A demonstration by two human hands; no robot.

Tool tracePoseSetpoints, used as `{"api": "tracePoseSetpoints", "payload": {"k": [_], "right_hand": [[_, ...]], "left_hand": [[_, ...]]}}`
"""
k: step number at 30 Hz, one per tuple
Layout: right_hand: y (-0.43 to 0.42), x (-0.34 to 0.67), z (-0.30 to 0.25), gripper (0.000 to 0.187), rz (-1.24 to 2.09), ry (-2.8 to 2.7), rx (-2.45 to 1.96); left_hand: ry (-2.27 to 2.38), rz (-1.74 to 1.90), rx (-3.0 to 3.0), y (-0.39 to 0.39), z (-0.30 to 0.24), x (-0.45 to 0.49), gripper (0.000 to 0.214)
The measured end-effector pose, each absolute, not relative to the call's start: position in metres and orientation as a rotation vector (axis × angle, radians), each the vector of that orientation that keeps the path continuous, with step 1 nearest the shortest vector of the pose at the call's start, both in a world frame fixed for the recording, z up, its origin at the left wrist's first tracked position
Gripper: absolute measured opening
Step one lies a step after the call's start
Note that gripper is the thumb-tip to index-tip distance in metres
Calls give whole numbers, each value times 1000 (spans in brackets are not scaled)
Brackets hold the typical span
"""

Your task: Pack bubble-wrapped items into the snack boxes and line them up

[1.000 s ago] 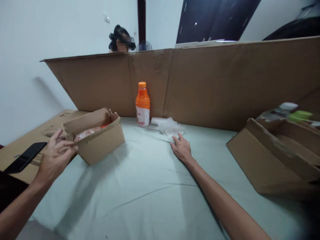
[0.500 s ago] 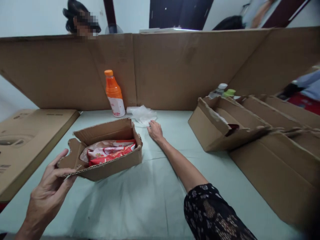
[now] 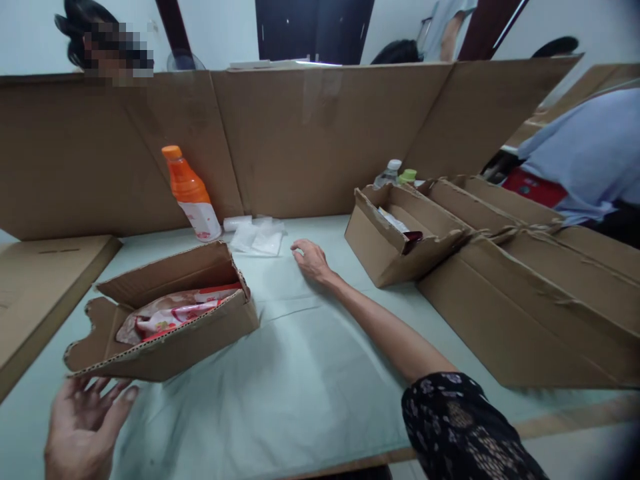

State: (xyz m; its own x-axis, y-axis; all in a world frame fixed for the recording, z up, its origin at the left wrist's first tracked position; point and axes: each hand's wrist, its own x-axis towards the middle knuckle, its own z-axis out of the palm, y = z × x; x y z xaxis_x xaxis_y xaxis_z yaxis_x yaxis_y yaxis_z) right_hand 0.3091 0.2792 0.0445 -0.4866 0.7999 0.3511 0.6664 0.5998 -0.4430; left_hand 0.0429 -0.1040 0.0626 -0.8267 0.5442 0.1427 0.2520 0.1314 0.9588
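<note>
My left hand [image 3: 83,427] hovers palm up at the near left with its fingers spread, just under the torn flap of a small cardboard box [image 3: 200,333]. That box holds red and white snack packets [image 3: 170,313]. My right hand [image 3: 311,260] rests on the pale green table cloth [image 3: 300,387] with its fingers loosely curled and nothing in them, a little to the right of some clear plastic bags [image 3: 257,238]. An orange drink bottle [image 3: 191,195] stands against the cardboard wall [image 3: 310,140].
A row of open cardboard boxes [image 3: 405,233] runs along the right, with bottle tops [image 3: 397,175] behind them. A flat cardboard sheet [image 3: 35,293] lies at the left. One person's head shows behind the wall at the left; a person in a light blue shirt [image 3: 590,153] stands at the right.
My left hand has let go of the box flap and dropped below it, opening out. My right hand has come off the plastic bags and moved slightly right. The view has swung right.
</note>
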Motion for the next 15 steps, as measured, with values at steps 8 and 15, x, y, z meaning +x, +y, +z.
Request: {"api": "tracePoseSetpoints", "payload": {"k": [8, 15], "right_hand": [[324, 215, 82, 63, 250, -2453, -1094], [327, 226, 97, 30, 165, -2501, -1077]], "left_hand": [[2231, 1615, 622, -102, 37, 51, 83], [2257, 1494, 541, -105, 25, 51, 76]]}}
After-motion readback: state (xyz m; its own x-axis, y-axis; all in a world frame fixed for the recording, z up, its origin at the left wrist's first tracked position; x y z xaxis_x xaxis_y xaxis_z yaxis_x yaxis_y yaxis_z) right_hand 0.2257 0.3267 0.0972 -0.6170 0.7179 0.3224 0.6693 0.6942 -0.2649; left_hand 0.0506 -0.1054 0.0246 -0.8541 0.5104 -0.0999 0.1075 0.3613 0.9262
